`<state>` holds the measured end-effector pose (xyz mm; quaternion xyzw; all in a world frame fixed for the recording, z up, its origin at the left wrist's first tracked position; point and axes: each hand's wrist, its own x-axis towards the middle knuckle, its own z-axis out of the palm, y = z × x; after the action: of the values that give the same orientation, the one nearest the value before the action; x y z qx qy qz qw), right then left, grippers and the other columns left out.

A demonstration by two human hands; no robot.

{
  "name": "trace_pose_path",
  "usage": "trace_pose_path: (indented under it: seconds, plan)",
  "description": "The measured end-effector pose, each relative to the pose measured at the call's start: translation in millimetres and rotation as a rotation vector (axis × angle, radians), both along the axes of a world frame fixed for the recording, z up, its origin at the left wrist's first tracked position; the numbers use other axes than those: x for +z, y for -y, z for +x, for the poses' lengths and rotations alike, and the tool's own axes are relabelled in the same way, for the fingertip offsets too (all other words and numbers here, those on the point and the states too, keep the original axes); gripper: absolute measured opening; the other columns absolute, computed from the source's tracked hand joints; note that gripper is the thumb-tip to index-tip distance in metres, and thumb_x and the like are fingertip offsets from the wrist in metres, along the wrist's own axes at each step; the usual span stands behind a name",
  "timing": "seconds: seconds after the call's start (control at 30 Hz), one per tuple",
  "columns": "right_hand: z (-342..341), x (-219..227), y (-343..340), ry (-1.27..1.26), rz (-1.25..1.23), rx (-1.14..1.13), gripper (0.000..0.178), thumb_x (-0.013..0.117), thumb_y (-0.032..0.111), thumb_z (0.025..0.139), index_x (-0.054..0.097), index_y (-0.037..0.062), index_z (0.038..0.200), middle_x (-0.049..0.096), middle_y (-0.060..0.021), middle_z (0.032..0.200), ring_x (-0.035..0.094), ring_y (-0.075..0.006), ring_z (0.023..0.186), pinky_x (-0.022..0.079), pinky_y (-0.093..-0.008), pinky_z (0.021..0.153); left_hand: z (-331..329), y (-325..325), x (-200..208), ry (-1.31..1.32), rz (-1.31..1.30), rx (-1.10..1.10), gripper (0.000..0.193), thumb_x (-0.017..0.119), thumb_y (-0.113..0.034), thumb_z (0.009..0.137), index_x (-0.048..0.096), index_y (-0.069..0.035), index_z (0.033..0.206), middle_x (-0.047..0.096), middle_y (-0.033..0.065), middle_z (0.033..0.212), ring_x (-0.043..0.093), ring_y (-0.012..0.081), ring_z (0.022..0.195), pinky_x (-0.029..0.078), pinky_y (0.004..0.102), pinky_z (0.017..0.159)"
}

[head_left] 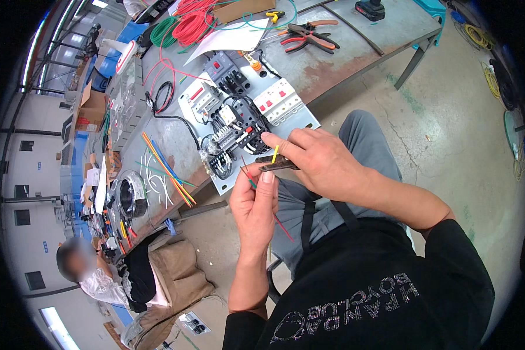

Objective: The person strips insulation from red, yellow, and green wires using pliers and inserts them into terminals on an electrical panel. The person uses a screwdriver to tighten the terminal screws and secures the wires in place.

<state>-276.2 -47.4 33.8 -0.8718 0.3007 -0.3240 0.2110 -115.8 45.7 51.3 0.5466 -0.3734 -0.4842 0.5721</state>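
Note:
My left hand point(254, 201) pinches thin wires, with a red wire point(284, 230) hanging out below it and a short green piece showing by the fingers. In my right hand point(326, 157) is a dark hand tool point(279, 165), its narrow tip close to my left thumb. It looks like cutters or pliers, but its handles are hidden in my palm. A short yellow strip point(275, 153) stands up beside the tool. Just beyond both hands, a pale mounting panel point(223, 185) carries breakers point(277, 101), a contactor point(224, 70) and bundled black wiring point(249, 116).
Pliers point(310, 39), coiled red wire point(193, 24) and a green coil point(164, 32) lie on the metal table point(326, 79). Coloured tubes point(166, 166) and a black cable roll point(132, 194) are to the left. Another person point(108, 280) sits at lower left.

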Motion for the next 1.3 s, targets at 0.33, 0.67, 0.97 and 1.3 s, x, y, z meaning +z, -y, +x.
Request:
trace_pose_path:
  seconds: [0.33, 0.67, 0.97, 1.3]
  plan:
    - [0.6, -7.6, 2.1, 0.019, -0.009, -0.007, 0.049, 0.066, 0.014, 0.088, 0.062, 0.0130, 0.137, 0.054, -0.0101, 0.088, 0.060, -0.0313, 0.084, 0.047, -0.0435, 0.076, -1.0, 0.0, 1.9, -0.016, 0.028, -0.004, 0.013, 0.059, -0.019, 0.105, 0.057, -0.009, 0.113, 0.047, -0.0038, 0.072, 0.034, 0.0022, 0.054, 0.024, 0.0195, 0.044]
    - [2.5, -13.3, 3.0, 0.028, -0.075, -0.024, 0.053, 0.067, 0.014, 0.086, 0.062, 0.0155, 0.139, 0.056, -0.0073, 0.088, 0.059, -0.0278, 0.084, 0.046, -0.0413, 0.073, -1.0, -0.4, 1.5, -0.042, 0.049, -0.007, 0.011, 0.058, -0.018, 0.105, 0.055, -0.010, 0.111, 0.047, -0.0036, 0.071, 0.034, 0.0026, 0.053, 0.024, 0.0200, 0.044]
    - [0.3, -3.0, -1.5, -0.099, -0.077, -0.051, 0.062, 0.069, 0.014, 0.083, 0.057, 0.0132, 0.144, 0.062, -0.0039, 0.091, 0.057, -0.0253, 0.086, 0.045, -0.0384, 0.078, -0.6, 0.0, 1.3, -0.035, 0.058, 0.000, 0.011, 0.058, -0.018, 0.106, 0.055, -0.010, 0.112, 0.047, -0.0032, 0.071, 0.033, 0.0027, 0.053, 0.024, 0.0199, 0.044]
    - [1.9, -6.0, -1.2, -0.089, -0.128, -0.060, 0.068, 0.070, 0.010, 0.081, 0.055, 0.0135, 0.147, 0.063, -0.0034, 0.095, 0.056, -0.0254, 0.089, 0.044, -0.0388, 0.079, 0.1, -1.2, 2.0, -0.066, 0.059, -0.003, 0.010, 0.058, -0.017, 0.105, 0.056, -0.009, 0.111, 0.048, -0.0019, 0.071, 0.035, 0.0029, 0.054, 0.026, 0.0192, 0.044]
